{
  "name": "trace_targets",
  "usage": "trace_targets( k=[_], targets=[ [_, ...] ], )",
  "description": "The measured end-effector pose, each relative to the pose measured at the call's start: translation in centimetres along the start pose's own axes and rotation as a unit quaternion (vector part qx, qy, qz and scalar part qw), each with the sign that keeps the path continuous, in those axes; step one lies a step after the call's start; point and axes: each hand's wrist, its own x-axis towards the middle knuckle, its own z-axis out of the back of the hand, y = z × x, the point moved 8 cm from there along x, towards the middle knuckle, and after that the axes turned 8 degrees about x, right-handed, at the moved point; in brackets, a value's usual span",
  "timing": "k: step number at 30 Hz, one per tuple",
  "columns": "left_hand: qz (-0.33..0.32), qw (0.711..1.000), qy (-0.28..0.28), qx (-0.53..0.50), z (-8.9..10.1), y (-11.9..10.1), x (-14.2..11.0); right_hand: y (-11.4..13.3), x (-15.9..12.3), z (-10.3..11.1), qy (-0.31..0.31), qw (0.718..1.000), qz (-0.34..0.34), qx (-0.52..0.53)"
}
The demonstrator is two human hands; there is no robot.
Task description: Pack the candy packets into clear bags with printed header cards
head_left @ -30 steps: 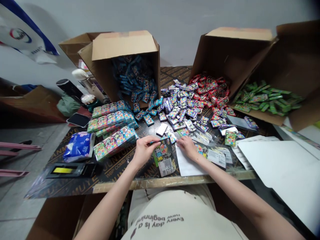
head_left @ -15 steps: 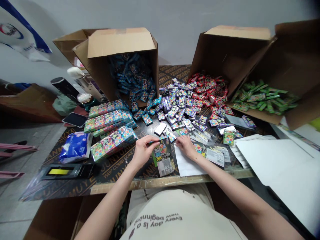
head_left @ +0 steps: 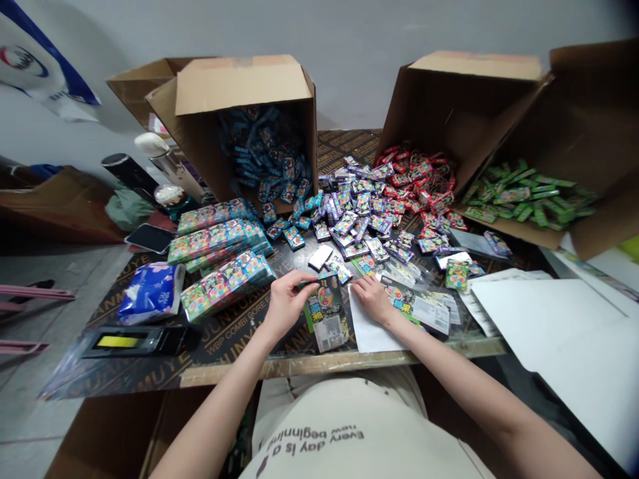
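Note:
My left hand (head_left: 287, 301) pinches the top left edge of a clear printed bag (head_left: 325, 313) lying on the dark table (head_left: 234, 339). My right hand (head_left: 370, 297) rests closed at the bag's top right corner, over a white sheet (head_left: 372, 329). Whether it grips the bag cannot be made out. Just beyond my fingers lie loose small candy packs (head_left: 341, 269), purple, blue and red, spread across the table's middle.
Tipped cardboard boxes spill blue packs (head_left: 272, 159), red packs (head_left: 419, 176) and green packs (head_left: 529, 193). Filled bags are stacked at the left (head_left: 219, 256), with a tissue pack (head_left: 152, 291), a black sealer (head_left: 132, 341), a phone (head_left: 150, 238) and flasks (head_left: 164, 159). White sheets (head_left: 539, 313) lie at right.
The view shifted slightly up between the earliest frame and now. My right hand slid a little toward me along the bag's edge; my left hand keeps its pinch.

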Motion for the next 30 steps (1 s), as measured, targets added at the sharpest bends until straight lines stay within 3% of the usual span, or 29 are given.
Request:
trace_targets(
  k=[4, 8, 11, 13, 17, 20, 27, 30],
  targets=[
    [-0.016, 1.000, -0.013, 0.011, 0.0, -0.6, -0.4, -0.3, 0.4, 0.9, -0.011, 0.998, -0.046, 0.040],
    [-0.039, 0.999, -0.029, -0.010, 0.1, -1.4, -0.6, 0.3, 2.9, 4.0, -0.028, 0.991, -0.088, 0.095],
    [0.009, 0.999, -0.007, -0.042, -0.5, -1.0, -0.7, 3.0, 5.6, 7.1, -0.024, 0.970, -0.088, 0.227],
    [0.050, 0.995, 0.002, -0.085, -1.0, -0.5, -0.8, 5.9, 7.1, 8.1, 0.033, 0.936, -0.065, 0.343],
    [0.076, 0.990, -0.014, -0.117, -0.9, 0.0, -1.1, 10.8, 8.2, 7.9, 0.186, 0.889, -0.014, 0.417],
    [0.063, 0.993, -0.016, -0.095, -0.5, -0.3, -1.2, 11.4, 8.2, 7.0, 0.228, 0.884, -0.027, 0.408],
    [0.065, 0.997, -0.044, -0.024, -0.6, -1.1, -1.2, 10.4, 8.6, 5.8, 0.209, 0.897, -0.049, 0.387],
    [0.075, 0.994, -0.070, -0.042, -0.5, -0.8, -1.4, 9.5, 8.3, 5.3, 0.152, 0.886, -0.076, 0.431]
  ],
)
